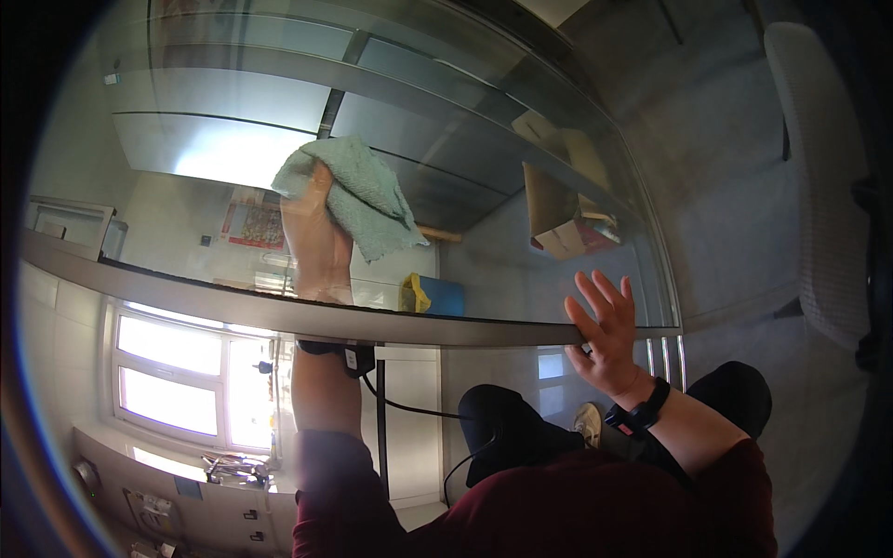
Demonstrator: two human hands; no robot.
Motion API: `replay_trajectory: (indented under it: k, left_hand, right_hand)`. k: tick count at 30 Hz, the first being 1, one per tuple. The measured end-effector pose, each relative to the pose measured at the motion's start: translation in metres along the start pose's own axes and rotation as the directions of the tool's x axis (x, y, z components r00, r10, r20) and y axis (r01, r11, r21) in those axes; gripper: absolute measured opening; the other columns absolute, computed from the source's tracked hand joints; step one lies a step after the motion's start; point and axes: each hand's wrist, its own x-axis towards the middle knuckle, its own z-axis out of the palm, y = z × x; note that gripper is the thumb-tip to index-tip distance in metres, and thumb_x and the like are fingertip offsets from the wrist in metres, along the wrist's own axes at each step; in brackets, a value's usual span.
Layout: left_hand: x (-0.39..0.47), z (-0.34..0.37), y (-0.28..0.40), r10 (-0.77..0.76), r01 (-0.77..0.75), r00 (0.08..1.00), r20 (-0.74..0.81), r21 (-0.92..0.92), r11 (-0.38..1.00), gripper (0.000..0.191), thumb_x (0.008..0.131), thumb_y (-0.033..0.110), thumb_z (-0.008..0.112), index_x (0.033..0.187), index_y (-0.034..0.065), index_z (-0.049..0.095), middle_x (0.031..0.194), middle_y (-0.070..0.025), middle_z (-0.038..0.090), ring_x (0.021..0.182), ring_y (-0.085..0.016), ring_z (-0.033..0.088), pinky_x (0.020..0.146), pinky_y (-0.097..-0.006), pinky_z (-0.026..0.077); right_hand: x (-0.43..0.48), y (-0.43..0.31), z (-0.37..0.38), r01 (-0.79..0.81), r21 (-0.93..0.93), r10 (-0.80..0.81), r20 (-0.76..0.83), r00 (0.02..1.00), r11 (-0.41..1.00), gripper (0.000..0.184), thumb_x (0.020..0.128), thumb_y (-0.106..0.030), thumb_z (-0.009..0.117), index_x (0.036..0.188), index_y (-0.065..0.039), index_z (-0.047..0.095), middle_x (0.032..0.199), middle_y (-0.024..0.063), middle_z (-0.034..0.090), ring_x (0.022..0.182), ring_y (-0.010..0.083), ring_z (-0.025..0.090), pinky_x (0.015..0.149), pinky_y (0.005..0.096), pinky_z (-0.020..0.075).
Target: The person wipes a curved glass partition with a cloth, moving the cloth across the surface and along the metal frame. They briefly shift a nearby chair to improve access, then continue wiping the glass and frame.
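Observation:
My left hand grips a pale green cloth. That forearm passes beneath a metal rail, so hand and cloth are seen through a clear glass panel. Whether the cloth touches the underside of the glass cannot be told. Most of the left fingers are hidden by the cloth. At the right end of the same rail, my right hand rests with fingers spread over the glass edge and holds nothing. A black band is around the right wrist, and a black device is at the left wrist.
Through the glass show an opened cardboard box and a blue bin with a yellow liner. A black cable runs from the left wrist towards my legs. A grey padded seat stands at right; a window is at left.

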Motion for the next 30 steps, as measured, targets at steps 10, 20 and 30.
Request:
replay_trajectory:
  k: [10, 20, 30]
  left_hand:
    - [0.010, -0.006, 0.001, 0.112, -0.116, 0.993, 0.038, 0.107, 0.987, 0.033, 0.092, 0.008, 0.070, 0.122, 0.0007, 0.060, 0.114, -0.0115, 0.065, 0.104, -0.024, 0.063, 0.090, -0.0373, 0.054]
    - [-0.083, -0.079, 0.025, 0.029, -0.021, 0.988, -0.152, 0.056, 0.998, 0.060, 0.098, 0.053, 0.051, 0.130, 0.0023, 0.054, 0.109, -0.0181, 0.065, 0.089, -0.028, 0.069, 0.070, -0.0417, 0.060]
    - [-0.043, -0.029, 0.025, -0.018, 0.027, 0.996, -0.086, 0.104, 0.994, 0.049, 0.104, 0.039, 0.050, 0.136, 0.0023, 0.052, 0.118, -0.0146, 0.064, 0.101, -0.030, 0.067, 0.087, -0.0459, 0.057]
  right_hand:
    - [0.000, 0.001, 0.000, -0.013, 0.003, 0.013, 0.004, 1.000, 1.000, 0.069, 0.083, -0.012, 0.068, 0.147, -0.023, 0.048, 0.155, 0.0108, 0.044, 0.144, 0.0343, 0.037, 0.120, 0.0606, 0.0169]
    - [0.000, 0.002, 0.000, 0.001, 0.024, -0.001, 0.004, 1.000, 1.000, 0.065, 0.085, -0.013, 0.068, 0.147, -0.023, 0.049, 0.155, 0.0107, 0.044, 0.145, 0.0336, 0.036, 0.120, 0.0598, 0.0171]
    - [0.000, -0.001, 0.000, -0.021, 0.007, 0.021, -0.004, 1.000, 1.000, 0.065, 0.085, -0.014, 0.067, 0.147, -0.023, 0.049, 0.154, 0.0101, 0.045, 0.144, 0.0328, 0.037, 0.121, 0.0571, 0.0161]
